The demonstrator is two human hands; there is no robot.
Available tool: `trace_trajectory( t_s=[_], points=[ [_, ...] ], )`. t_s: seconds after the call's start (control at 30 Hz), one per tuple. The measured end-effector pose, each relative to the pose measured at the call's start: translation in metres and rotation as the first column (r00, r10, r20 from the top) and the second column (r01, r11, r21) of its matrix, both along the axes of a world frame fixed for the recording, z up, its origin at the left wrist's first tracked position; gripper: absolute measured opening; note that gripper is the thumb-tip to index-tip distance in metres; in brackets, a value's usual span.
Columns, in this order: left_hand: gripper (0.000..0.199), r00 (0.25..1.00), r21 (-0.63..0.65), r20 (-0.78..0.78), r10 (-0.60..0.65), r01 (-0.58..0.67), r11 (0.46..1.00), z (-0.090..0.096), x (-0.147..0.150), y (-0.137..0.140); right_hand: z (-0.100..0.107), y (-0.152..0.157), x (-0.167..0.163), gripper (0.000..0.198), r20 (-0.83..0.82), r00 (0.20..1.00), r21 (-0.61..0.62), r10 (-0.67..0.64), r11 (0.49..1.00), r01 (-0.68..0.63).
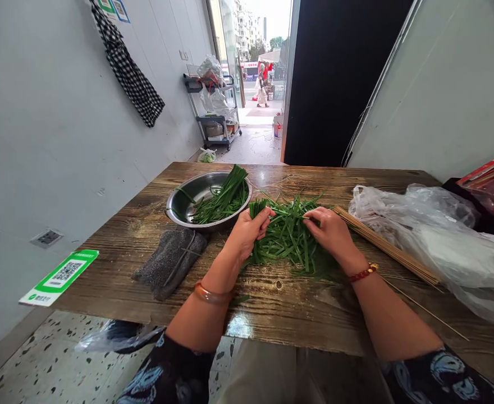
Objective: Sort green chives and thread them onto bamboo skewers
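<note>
A loose pile of green chives [287, 238] lies on the wooden table [146, 247] in front of me. My left hand [247, 230] is closed around a small folded bunch of chives at the pile's left edge. My right hand [331, 230] pinches a few chive leaves at the pile's right side. A steel bowl [183, 205] with more chives in it stands just behind and left of my left hand.
A grey cloth [169, 261] lies left of my left arm. A bundle of bamboo skewers [388, 247] runs diagonally to the right of my right hand, with crumpled plastic bags [436, 235] beyond it. A wall runs along the left; a doorway opens ahead.
</note>
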State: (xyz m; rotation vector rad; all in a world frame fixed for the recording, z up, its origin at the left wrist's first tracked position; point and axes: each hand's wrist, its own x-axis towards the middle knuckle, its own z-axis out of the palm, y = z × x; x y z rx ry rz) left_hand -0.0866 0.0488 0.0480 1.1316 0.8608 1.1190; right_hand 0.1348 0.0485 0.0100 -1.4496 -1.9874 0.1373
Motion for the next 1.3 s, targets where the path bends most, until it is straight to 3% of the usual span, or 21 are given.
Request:
trace_trajectory(
  t_s=[0.13, 0.33, 0.43, 0.53, 0.63, 0.8, 0.93, 1.03, 1.2, 1.3],
  points=[
    [0.036, 1.000, -0.004, 0.004, -0.011, 0.011, 1.000, -0.001, -0.001, 0.000, 0.006, -0.001, -0.006, 0.027, -0.413, 0.911, -0.145, 0.013, 0.986, -0.080],
    [0.036, 1.000, 0.002, -0.022, 0.013, -0.013, 1.000, -0.002, 0.001, -0.001, 0.011, -0.004, -0.011, 0.031, -0.577, 0.817, -0.214, 0.020, 0.961, -0.174],
    [0.035, 1.000, 0.008, -0.011, 0.021, -0.021, 1.000, -0.001, 0.002, -0.001, 0.013, -0.008, -0.013, 0.028, -0.479, 0.876, -0.211, 0.049, 0.963, -0.169],
    [0.035, 0.999, 0.067, 0.004, 0.036, -0.036, 0.997, -0.001, 0.003, -0.001, 0.014, -0.015, -0.017, 0.022, -0.193, 0.971, -0.111, 0.141, 0.980, -0.164],
    [0.034, 0.998, 0.141, -0.029, 0.062, -0.058, 0.988, -0.003, 0.004, -0.001, 0.016, -0.022, -0.025, 0.024, 0.044, 0.972, -0.044, 0.232, 0.972, -0.230],
    [0.031, 0.978, 0.227, -0.208, 0.020, 0.028, 0.974, -0.008, 0.007, -0.001, 0.020, -0.030, -0.038, 0.020, 0.020, 0.959, 0.079, 0.282, 0.956, -0.283],
    [0.035, 0.928, 0.176, -0.357, -0.105, 0.177, 0.968, -0.009, 0.008, -0.005, 0.022, -0.030, -0.040, 0.012, -0.159, 0.956, 0.140, 0.247, 0.964, -0.225],
    [0.036, 0.906, 0.180, -0.404, -0.128, 0.216, 0.960, -0.007, 0.009, -0.007, 0.023, -0.023, -0.032, 0.011, -0.337, 0.927, 0.121, 0.164, 0.984, -0.130],
    [0.038, 0.966, 0.067, -0.243, -0.086, 0.105, 0.992, -0.004, 0.007, -0.004, 0.020, -0.004, 0.003, 0.024, -0.585, 0.808, 0.048, -0.075, 0.991, 0.127],
    [0.040, 0.985, 0.020, -0.161, -0.055, 0.059, 0.998, -0.004, 0.005, -0.002, 0.016, 0.004, 0.022, 0.030, -0.576, 0.805, 0.018, -0.141, 0.983, 0.185]
  ],
)
